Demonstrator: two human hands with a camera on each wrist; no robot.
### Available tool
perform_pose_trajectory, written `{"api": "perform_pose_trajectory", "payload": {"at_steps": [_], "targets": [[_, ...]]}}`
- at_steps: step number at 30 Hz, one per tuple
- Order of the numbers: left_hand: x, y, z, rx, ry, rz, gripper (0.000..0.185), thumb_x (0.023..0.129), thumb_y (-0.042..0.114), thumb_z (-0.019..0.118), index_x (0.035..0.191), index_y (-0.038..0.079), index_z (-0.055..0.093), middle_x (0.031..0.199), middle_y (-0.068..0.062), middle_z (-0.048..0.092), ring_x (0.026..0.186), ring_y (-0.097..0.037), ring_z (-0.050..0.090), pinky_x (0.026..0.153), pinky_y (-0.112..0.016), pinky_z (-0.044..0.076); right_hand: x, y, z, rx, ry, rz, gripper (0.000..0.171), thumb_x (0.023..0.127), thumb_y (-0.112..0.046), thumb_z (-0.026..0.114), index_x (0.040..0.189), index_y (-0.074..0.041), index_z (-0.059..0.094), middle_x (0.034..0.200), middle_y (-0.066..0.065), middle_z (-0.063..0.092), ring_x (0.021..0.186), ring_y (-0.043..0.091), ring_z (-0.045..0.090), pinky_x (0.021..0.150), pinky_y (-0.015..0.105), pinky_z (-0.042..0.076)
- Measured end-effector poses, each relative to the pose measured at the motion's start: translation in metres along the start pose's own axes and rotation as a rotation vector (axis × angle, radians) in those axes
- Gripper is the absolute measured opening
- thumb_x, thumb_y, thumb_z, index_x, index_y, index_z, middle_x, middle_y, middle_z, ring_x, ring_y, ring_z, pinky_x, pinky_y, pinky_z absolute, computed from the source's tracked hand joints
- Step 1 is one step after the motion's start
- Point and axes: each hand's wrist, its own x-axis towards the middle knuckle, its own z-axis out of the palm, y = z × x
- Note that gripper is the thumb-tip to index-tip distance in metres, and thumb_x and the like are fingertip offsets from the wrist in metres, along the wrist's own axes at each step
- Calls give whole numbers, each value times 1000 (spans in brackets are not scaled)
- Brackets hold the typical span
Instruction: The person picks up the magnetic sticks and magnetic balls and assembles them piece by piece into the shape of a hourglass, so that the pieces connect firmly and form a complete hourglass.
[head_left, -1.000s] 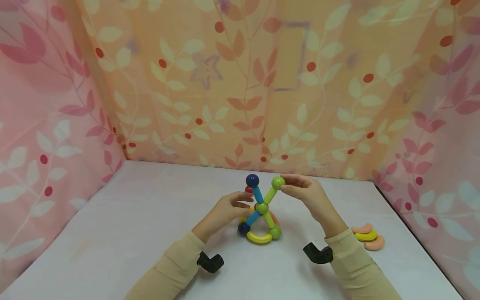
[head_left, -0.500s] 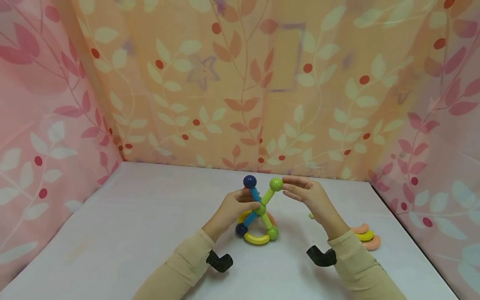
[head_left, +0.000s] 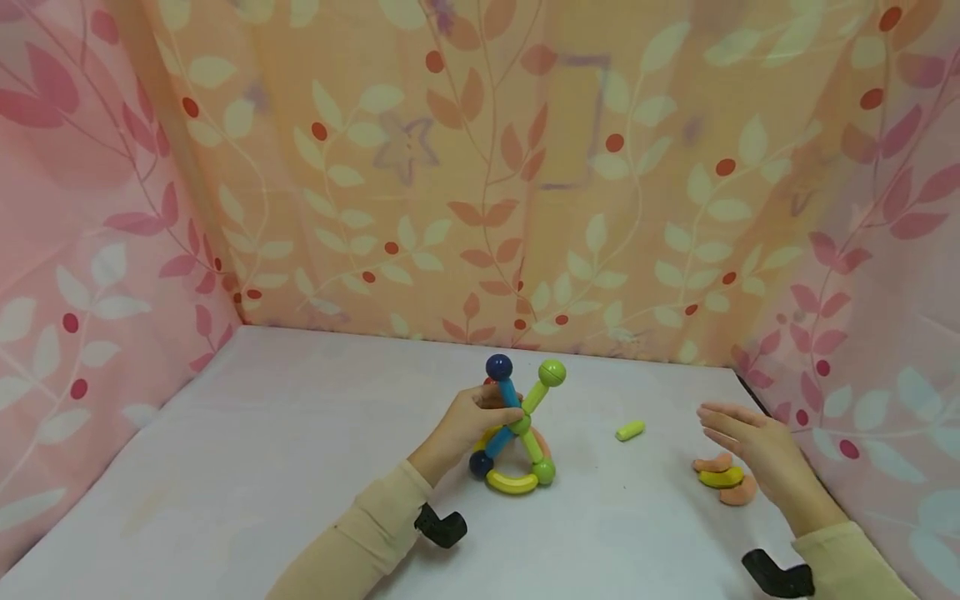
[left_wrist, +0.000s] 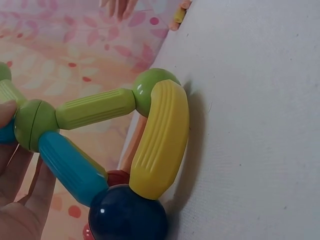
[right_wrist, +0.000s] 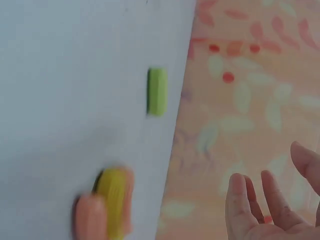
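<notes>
My left hand [head_left: 467, 423] pinches a ball-and-rod building toy frame near its central green ball [left_wrist: 36, 125], thumb in front and fingers behind. From that ball, blue rods lead to dark blue balls [head_left: 498, 367] and light green rods to green balls [head_left: 552, 373], forming an X. Along the bottom front runs a curved yellow rod [left_wrist: 161, 140]. Part of the frame's rear, with a red ball [left_wrist: 118, 178], is hidden. My right hand [head_left: 768, 462] hangs over the table's right side, holding nothing, fingers loosely extended, near the curved pieces [head_left: 721, 477].
A short light green rod [head_left: 631, 431] lies on the white table [head_left: 300, 467] between the frame and my right hand. The curved pieces, yellow and salmon, lie grouped near the right edge. Patterned cloth [head_left: 420, 167] walls enclose the back and sides.
My right hand has left the top green ball and moved right, above the curved pieces, uncovering the green rod. My left hand has come in and taken hold of the frame's middle.
</notes>
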Motion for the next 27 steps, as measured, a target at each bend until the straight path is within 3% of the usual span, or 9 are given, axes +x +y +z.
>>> {"api": "perform_pose_trajectory", "payload": {"at_steps": [3, 5, 8, 11, 14, 16, 18, 22, 27], "targets": [[-1, 0, -1, 26, 8, -10, 39, 87, 33, 77, 120, 13, 70, 118, -6, 72, 117, -23, 63, 109, -51, 45, -4, 19, -25, 8, -3, -49, 27, 101, -30, 58, 121, -15, 69, 97, -31, 64, 90, -10, 65, 79, 12, 56], [-1, 0, -1, 37, 14, -16, 38, 87, 34, 77, 119, 14, 70, 118, -5, 73, 116, -22, 63, 108, -51, 46, -6, 29, -35, -64, 0, -34, 44, 102, -32, 55, 133, -1, 59, 95, -35, 61, 88, -12, 64, 76, 11, 55], [0, 0, -1, 40, 14, -16, 37, 87, 35, 77, 119, 16, 71, 116, -4, 73, 115, -22, 63, 108, -50, 46, -9, 38, -47, -173, 11, 30, 63, 102, -41, 52, 139, 11, 49, 97, -35, 55, 87, -12, 63, 77, 13, 56], [0, 0, -1, 31, 10, -12, 37, 87, 35, 77, 118, 15, 71, 114, -4, 74, 112, -20, 64, 106, -48, 47, -12, 46, -55, -191, 27, 146, 62, 99, -47, 55, 134, 5, 58, 100, -30, 57, 85, -9, 64, 78, 17, 57], [0, 0, -1, 19, 14, -13, 36, 86, 34, 78, 116, 15, 72, 113, -4, 74, 111, -20, 65, 106, -47, 48, -13, 54, -59, -148, 50, 287, 74, 94, -49, 63, 136, 11, 53, 98, -19, 63, 81, -4, 66, 78, 22, 59], [-1, -1, -1, 15, 16, -14, 36, 86, 33, 78, 117, 14, 72, 113, -4, 74, 111, -20, 65, 106, -47, 48, -13, 61, -60, -92, 67, 365, 89, 91, -46, 69, 141, 21, 37, 92, -10, 66, 77, 2, 68, 77, 25, 60], [0, -1, 0, 17, 16, -11, 37, 87, 34, 77, 117, 14, 72, 114, -4, 74, 112, -20, 64, 106, -48, 48, -12, 67, -62, -3, 71, 411, 100, 89, -38, 74, 143, 27, 20, 88, -1, 66, 76, 6, 68, 78, 29, 61], [0, 0, 1, 18, 5, -9, 38, 87, 34, 77, 119, 14, 71, 115, -5, 73, 114, -21, 64, 107, -49, 47, -9, 78, -65, 152, 46, 447, 107, 88, -24, 76, 143, 29, 2, 85, 6, 65, 77, 12, 69, 81, 35, 61], [0, 1, 0, 21, 12, -11, 37, 88, 34, 76, 119, 15, 71, 115, -4, 73, 114, -21, 64, 107, -49, 47, 3, 79, -56, 184, 51, 436, 84, 85, -21, 80, 135, 29, 34, 81, -3, 68, 75, 8, 71, 78, 31, 61]]}}
